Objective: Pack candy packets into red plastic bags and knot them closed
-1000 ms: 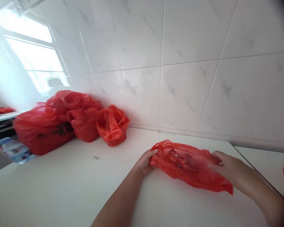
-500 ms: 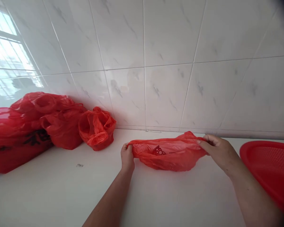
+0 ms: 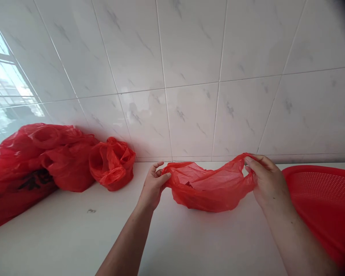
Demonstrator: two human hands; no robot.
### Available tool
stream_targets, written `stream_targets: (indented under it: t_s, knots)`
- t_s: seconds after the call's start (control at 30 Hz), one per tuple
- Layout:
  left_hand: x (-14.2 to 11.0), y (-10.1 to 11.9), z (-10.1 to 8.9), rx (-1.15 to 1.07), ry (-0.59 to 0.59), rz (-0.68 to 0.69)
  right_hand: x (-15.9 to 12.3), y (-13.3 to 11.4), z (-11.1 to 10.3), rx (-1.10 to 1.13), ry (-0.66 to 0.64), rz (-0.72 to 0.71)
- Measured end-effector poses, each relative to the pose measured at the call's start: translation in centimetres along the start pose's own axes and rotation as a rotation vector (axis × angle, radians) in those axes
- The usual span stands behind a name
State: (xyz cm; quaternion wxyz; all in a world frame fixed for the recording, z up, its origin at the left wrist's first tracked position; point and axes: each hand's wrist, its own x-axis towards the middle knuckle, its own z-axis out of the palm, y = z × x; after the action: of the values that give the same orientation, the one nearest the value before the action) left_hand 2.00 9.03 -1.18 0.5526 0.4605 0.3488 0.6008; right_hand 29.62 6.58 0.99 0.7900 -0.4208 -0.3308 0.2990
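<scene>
A thin red plastic bag (image 3: 209, 195) is stretched between my two hands on the white surface, its mouth facing up and toward me. My left hand (image 3: 155, 182) grips the bag's left edge between thumb and fingers. At the other end, my right hand (image 3: 266, 178) pinches the right handle, and a gap shows through its loop. Inside the bag, a small dark red bit of something (image 3: 189, 184) peeks out; most of it is hidden by the film.
A tied red bag (image 3: 112, 165) stands by the tiled wall (image 3: 192, 119). Further left lie several filled red bags (image 3: 66, 161), one with black lettering. A red plastic basket (image 3: 322, 188) is at the right. A small mark (image 3: 91, 211) shows on the white table (image 3: 60, 241).
My right hand has raised its side of the bag and the handle loop has opened. The left hand has shifted its hold, fingers now showing. Less of the contents shows. The view has turned slightly.
</scene>
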Motion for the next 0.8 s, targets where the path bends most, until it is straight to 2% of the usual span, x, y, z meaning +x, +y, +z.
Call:
stream_targets:
  t_s: [0.1,0.2,0.3,0.4,0.5,0.6,0.7,0.8]
  knots:
    - [-0.4,1.4,0.0,0.169,-0.035,0.065,-0.2,-0.5,0.0,0.078,0.049,-0.069]
    - [-0.6,2.3,-0.1,0.397,0.041,0.134,-0.1,-0.9,-0.1,0.247,0.003,0.057]
    - [-1.2,3.1,0.1,0.627,0.170,0.275,0.1,-1.1,-0.1,0.378,-0.005,0.190]
    - [-2.2,3.8,0.7,0.646,0.221,0.322,-0.2,-1.2,0.0,0.428,-0.113,0.274]
    - [-3.1,4.3,1.6,0.391,0.121,0.203,-1.7,-1.7,0.7,0.363,-0.318,0.277]
    - [-3.9,4.4,2.7,0.216,0.010,0.131,-4.1,-2.5,1.9,0.147,-0.448,0.247]
    - [-4.8,4.4,3.7,0.197,-0.109,0.108,-6.8,-3.1,3.2,-0.160,-0.585,0.272]
    - [-5.6,4.1,4.4,0.232,-0.258,0.071,-8.7,-3.3,4.2,-0.338,-0.866,0.331]
